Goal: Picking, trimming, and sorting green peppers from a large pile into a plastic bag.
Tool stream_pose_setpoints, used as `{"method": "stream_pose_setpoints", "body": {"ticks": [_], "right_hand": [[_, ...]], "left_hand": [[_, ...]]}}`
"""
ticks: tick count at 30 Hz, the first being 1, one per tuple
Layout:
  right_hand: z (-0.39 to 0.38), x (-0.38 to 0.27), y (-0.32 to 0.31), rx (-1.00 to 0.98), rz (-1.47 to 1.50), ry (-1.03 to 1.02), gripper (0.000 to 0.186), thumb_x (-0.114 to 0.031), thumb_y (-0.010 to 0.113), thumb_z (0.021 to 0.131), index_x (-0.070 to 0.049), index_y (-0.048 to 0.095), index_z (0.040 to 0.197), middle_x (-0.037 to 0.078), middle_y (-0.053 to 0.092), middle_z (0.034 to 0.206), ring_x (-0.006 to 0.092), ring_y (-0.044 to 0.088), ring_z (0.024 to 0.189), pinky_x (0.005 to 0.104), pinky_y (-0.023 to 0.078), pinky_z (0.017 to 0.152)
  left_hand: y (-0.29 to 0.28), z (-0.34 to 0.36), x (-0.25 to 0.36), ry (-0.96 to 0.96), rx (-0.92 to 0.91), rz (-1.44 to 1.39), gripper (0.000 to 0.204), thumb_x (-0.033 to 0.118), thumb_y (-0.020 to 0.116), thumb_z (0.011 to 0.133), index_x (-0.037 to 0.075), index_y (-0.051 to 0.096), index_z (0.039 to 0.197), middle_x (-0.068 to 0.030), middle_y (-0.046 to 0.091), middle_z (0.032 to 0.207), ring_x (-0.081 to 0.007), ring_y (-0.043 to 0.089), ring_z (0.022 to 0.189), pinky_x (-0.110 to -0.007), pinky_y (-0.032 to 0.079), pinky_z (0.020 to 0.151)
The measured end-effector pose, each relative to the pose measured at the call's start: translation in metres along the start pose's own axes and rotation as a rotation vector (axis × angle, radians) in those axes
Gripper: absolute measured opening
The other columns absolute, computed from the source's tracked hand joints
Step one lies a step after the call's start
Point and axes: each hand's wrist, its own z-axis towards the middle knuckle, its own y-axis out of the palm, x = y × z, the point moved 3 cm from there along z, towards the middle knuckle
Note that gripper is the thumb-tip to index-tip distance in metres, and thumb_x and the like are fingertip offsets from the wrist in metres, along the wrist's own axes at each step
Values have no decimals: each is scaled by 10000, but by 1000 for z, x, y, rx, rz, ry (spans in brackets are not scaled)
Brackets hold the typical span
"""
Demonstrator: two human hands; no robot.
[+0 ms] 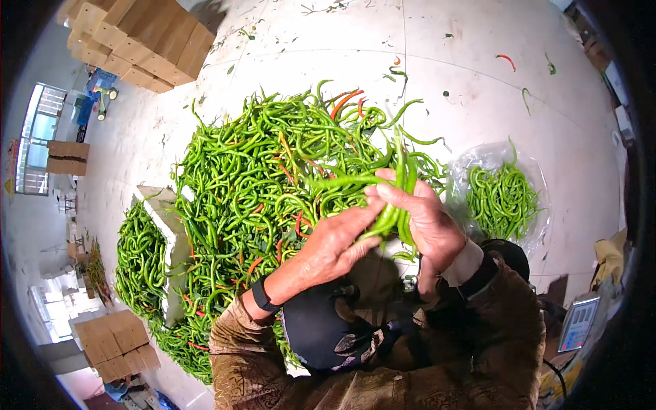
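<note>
We are clasping slender, glossy green peppers [399,167] in our curled right hand [433,224], our left hand [335,242] half-curling, hold unclear.

Pepper heap [239,171]: frame centre, on the floor [471,82]
Box [179,256]: left of centre, peppers [140,253] inside
Bag [460,179]: centre right, peppers inside
Carton stack [140,44]: upper left

We see slender, glossy green peppers [411,175] bunched over the right part of the pepper heap [232,171]. One points leftward.
</note>
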Motion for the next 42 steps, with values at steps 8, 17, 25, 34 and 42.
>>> {"method": "stream_pose_setpoints", "body": {"ticks": [8,17,25,34,42], "right_hand": [[-12,-24,3,-40,-42,-2,415,-134,591,889,19,517,1268,100,655,998,167,592,897,314,473,840],[-12,-13,1,-135,-218,-54,399,-185,577,892,-5,533,1245,106,650,1067,188,598,978,339,456,922],[-11,-21,-23,47,-169,-44,331,-196,545,955,22,530,1203,127,641,1040,194,615,947,311,507,847],[-21,-28,6,-394,-301,-7,393,-124,561,970,26,491,1327,134,618,1180,198,603,1092,343,479,971],[-24,-40,-27,-229,-24,67,361,-108,554,978,-21,484,1322,120,638,1084,186,643,927,335,557,841]], "left_hand": [[-11,-15,-28,-461,-3,-826,471,356,635,950,47,589,1302,-28,634,1170,-130,576,1033,-278,463,835],[-17,-1,-54,-288,445,-1431,248,215,665,950,7,643,1084,-51,643,1015,-136,620,845,-246,513,721],[-31,-8,-46,-258,444,-1311,271,164,641,961,-1,601,1172,-61,649,1003,-129,638,862,-255,526,775],[-15,29,-19,-457,172,-745,172,173,668,941,28,633,1027,-35,673,821,-127,678,725,-222,523,598],[-31,41,-12,-394,383,-783,241,222,574,992,-2,656,1030,-3,580,755,-84,522,675,-221,437,619]]}}
